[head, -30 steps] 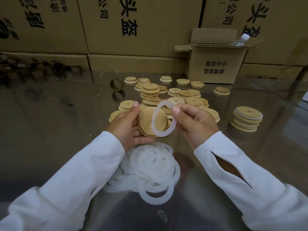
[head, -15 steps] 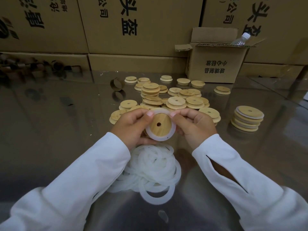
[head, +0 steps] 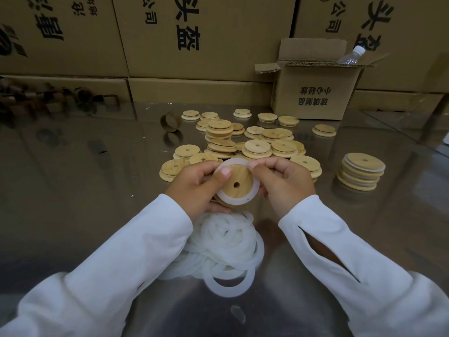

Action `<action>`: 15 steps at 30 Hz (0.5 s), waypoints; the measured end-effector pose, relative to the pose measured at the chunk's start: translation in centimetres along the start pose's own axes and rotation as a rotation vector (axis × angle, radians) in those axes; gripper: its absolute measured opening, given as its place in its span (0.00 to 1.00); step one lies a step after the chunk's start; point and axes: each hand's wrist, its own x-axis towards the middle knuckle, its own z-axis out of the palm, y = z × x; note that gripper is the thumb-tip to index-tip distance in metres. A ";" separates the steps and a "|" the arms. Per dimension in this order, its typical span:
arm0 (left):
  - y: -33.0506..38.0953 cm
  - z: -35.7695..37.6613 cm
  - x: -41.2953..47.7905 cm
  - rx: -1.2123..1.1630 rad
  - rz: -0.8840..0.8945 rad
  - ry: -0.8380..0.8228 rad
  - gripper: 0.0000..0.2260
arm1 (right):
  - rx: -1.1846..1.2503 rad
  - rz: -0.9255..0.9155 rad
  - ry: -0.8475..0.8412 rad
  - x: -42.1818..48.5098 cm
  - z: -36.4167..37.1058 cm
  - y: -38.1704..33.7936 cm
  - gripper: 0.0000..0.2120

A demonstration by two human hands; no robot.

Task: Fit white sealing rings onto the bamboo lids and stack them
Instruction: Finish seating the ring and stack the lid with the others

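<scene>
Head view, entry.

A: Grip? Left hand (head: 194, 184) and right hand (head: 283, 182) both clamp one bamboo lid (head: 237, 182) between them above the table (head: 73, 190), thumbs pressing its upper edge.

B: Lid appearance: round, pale wood grain, small centre hole, tilted toward the camera. A white sealing ring (head: 255, 190) sits around its raised inner disc, translucent, flat.

A: Below the hands: loose ring pile (head: 226, 244), tangled, on the reflective surface.

B: Beyond: unsorted lids (head: 257, 147), some in low piles. Well to the right, a finished stack (head: 360, 172), white rims visible between layers.

A: Behind: open carton (head: 313, 93), bottle (head: 352, 55) protruding.
</scene>
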 end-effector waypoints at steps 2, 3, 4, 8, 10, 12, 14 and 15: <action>0.0 0.0 0.1 -0.004 0.006 0.005 0.08 | 0.010 0.002 -0.012 0.1 0.0 0.0 0.06; 0.0 0.1 0.1 -0.010 0.012 0.005 0.08 | 0.021 0.002 -0.016 0.1 0.1 0.0 0.07; 0.0 0.1 0.1 -0.016 0.021 0.004 0.09 | 0.026 0.000 -0.021 0.2 0.1 0.0 0.07; -0.1 -0.1 0.0 -0.004 0.084 0.000 0.08 | 0.004 -0.033 -0.035 0.1 0.1 0.2 0.06; -0.1 -0.2 0.1 0.031 0.134 0.024 0.07 | 0.003 -0.071 -0.038 0.0 0.1 0.1 0.06; -0.1 -0.2 0.1 0.075 0.185 0.050 0.07 | -0.027 -0.131 -0.028 0.0 0.1 0.1 0.07; -0.1 -0.2 0.1 0.134 0.238 0.069 0.08 | -0.069 -0.183 -0.014 -0.1 0.0 0.1 0.07; 0.0 -0.2 0.1 0.156 0.258 0.076 0.08 | -0.084 -0.198 -0.006 -0.1 0.0 0.1 0.07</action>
